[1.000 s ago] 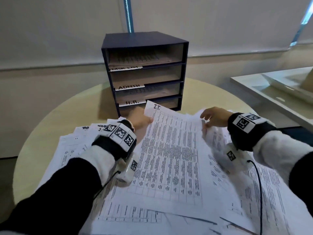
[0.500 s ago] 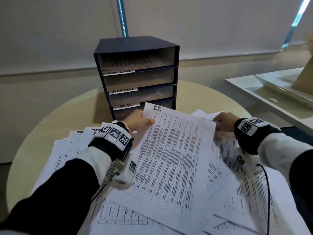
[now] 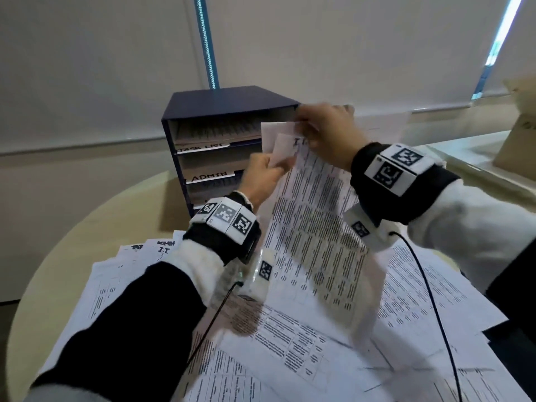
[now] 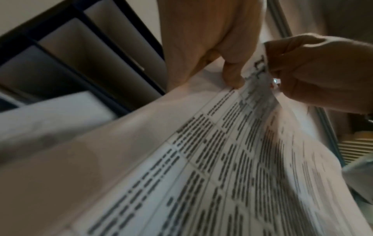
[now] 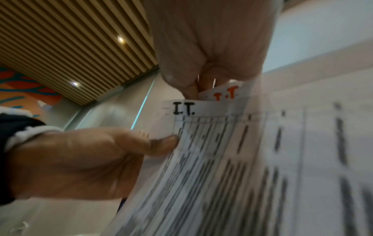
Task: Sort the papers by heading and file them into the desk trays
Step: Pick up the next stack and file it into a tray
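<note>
Head view, both hands' fingers [image 3: 278,165] pinching I.T. sheets' [image 3: 316,242] top edge

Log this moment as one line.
left hand: pinches I.T. papers | right hand: pinches top edge | papers lifted before desk trays
</note>
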Available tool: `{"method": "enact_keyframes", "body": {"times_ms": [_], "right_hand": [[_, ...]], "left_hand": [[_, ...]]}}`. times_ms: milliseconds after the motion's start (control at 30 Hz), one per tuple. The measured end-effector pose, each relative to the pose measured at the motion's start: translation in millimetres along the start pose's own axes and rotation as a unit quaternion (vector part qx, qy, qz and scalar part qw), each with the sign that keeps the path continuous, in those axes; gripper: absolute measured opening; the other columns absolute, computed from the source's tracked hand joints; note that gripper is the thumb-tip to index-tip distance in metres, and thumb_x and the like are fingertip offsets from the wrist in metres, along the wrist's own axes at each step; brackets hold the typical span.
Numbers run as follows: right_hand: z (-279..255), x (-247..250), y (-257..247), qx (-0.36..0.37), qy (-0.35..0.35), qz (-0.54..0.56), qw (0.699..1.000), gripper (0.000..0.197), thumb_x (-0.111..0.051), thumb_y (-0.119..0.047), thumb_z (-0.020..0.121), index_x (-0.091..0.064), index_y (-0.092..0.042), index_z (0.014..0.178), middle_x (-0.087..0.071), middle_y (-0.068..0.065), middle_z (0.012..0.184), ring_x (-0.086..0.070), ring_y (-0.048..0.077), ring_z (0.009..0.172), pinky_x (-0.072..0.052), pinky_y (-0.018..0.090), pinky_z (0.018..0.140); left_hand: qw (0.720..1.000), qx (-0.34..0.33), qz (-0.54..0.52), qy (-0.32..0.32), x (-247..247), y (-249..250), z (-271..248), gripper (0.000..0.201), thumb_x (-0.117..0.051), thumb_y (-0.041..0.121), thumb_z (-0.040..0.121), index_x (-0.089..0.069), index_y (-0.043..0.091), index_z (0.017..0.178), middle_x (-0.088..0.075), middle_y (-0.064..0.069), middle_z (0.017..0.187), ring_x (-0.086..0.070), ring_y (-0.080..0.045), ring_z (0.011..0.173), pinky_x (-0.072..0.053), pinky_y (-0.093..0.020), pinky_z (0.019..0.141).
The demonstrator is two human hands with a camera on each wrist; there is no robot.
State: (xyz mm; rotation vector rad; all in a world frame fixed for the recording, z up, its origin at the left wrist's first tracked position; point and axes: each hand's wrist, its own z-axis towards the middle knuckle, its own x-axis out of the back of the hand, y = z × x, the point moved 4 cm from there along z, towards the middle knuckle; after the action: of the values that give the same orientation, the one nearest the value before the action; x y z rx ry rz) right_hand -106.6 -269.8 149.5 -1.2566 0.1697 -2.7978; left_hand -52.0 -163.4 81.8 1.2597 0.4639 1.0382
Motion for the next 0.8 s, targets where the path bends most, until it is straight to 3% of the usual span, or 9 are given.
{"method": "enact_keyframes", "body": {"times_ms": [100, 233, 333, 400, 500, 600, 633, 733, 800], "right_hand": [[-0.2, 14.5, -3.3, 0.032, 0.122, -0.010, 0.992, 0.031, -0.049, -0.024, 0.088, -0.058, -0.017, 0.116, -0.057, 0.006, 0.118, -0.047, 0.027, 0.115, -0.016, 0.033, 0.091], [2.1, 32.7, -5.6, 0.028, 0.214, -0.053, 0.975, 0.053, -0.051, -0.041, 0.081, -0.048, -0.020, 0.130, -0.045, 0.009, 0.139, -0.031, 0.021, 0.128, -0.011, 0.033, 0.101], [6.6, 43.1, -13.6, 0.008, 0.198, -0.064, 0.978, 0.062, -0.044, -0.049, 0.086, -0.035, -0.022, 0.141, -0.025, 0.007, 0.152, -0.016, 0.023, 0.142, -0.001, 0.049, 0.112], [8.3, 45.0, -21.2, 0.011, 0.176, -0.077, 0.981, 0.064, -0.040, -0.052, 0.089, -0.029, -0.022, 0.144, -0.019, 0.004, 0.155, -0.011, 0.024, 0.144, 0.002, 0.051, 0.112], [10.9, 41.9, -29.6, 0.014, 0.159, -0.074, 0.984, 0.060, -0.042, -0.050, 0.089, -0.033, -0.023, 0.142, -0.018, 0.003, 0.155, -0.008, 0.024, 0.145, 0.003, 0.052, 0.112], [10.4, 24.7, -32.0, -0.004, 0.098, -0.062, 0.993, 0.053, -0.043, -0.048, 0.090, -0.038, -0.023, 0.136, -0.024, 0.001, 0.152, -0.010, 0.020, 0.144, 0.002, 0.053, 0.112], [8.4, 15.4, -32.6, -0.014, 0.070, -0.050, 0.996, 0.051, -0.044, -0.048, 0.090, -0.039, -0.022, 0.134, -0.029, 0.001, 0.149, -0.014, 0.019, 0.143, 0.001, 0.053, 0.112], [-4.8, -21.2, -32.0, -0.057, -0.029, 0.018, 0.998, 0.048, -0.049, -0.049, 0.089, -0.045, -0.019, 0.126, -0.041, 0.002, 0.136, -0.030, 0.019, 0.133, -0.006, 0.054, 0.111], [-16.7, -47.5, -28.2, -0.085, -0.106, 0.049, 0.990, 0.054, -0.056, -0.052, 0.083, -0.045, -0.021, 0.126, -0.043, 0.002, 0.135, -0.034, 0.021, 0.130, -0.012, 0.056, 0.109]], "left_hand": [[0.996, -0.039, -0.040, 0.067, 16.6, 20.3, 10.2, 0.015, -0.058, 0.015, 0.089, -0.062, 0.011, 0.075, -0.065, -0.013, 0.087, -0.064, -0.034, 0.091, -0.052, -0.051, 0.086], [0.987, -0.100, -0.068, 0.110, 37.2, 56.8, 15.2, 0.011, -0.061, 0.010, 0.087, -0.066, 0.011, 0.078, -0.067, -0.008, 0.085, -0.066, -0.031, 0.088, -0.053, -0.049, 0.086], [0.979, -0.145, -0.094, 0.109, 47.1, 81.2, 9.4, 0.008, -0.059, 0.009, 0.088, -0.066, 0.006, 0.089, -0.069, -0.007, 0.090, -0.067, -0.029, 0.094, -0.053, -0.047, 0.088], [0.974, -0.149, -0.119, 0.121, 56.2, 88.7, 6.7, 0.010, -0.057, 0.006, 0.089, -0.065, 0.002, 0.094, -0.071, -0.001, 0.083, -0.069, -0.020, 0.084, -0.057, -0.037, 0.081], [0.977, -0.093, -0.158, 0.108, 67.6, 82.3, 2.7, 0.024, -0.053, 0.006, 0.092, -0.058, -0.007, 0.111, -0.069, -0.011, 0.094, -0.070, -0.020, 0.082, -0.058, -0.032, 0.074], [0.980, 0.019, -0.198, 0.026, 70.0, 58.0, -6.6, 0.032, -0.043, 0.009, 0.097, -0.050, -0.004, 0.125, -0.062, -0.019, 0.120, -0.063, -0.029, 0.107, -0.052, -0.043, 0.091], [0.975, 0.068, -0.214, 0.003, 70.3, 47.4, -11.0, 0.031, -0.040, 0.010, 0.098, -0.050, -0.001, 0.125, -0.062, -0.017, 0.121, -0.062, -0.028, 0.108, -0.052, -0.042, 0.091], [0.951, 0.188, -0.244, -0.033, 72.2, 13.0, -25.9, 0.024, -0.035, 0.010, 0.099, -0.055, 0.002, 0.109, -0.073, -0.009, 0.086, -0.071, -0.020, 0.077, -0.059, -0.032, 0.066], [0.941, 0.245, -0.232, -0.032, 72.8, -9.8, -36.0, 0.022, -0.035, 0.007, 0.099, -0.055, 0.000, 0.106, -0.072, -0.010, 0.077, -0.070, -0.019, 0.067, -0.058, -0.031, 0.060]]}}
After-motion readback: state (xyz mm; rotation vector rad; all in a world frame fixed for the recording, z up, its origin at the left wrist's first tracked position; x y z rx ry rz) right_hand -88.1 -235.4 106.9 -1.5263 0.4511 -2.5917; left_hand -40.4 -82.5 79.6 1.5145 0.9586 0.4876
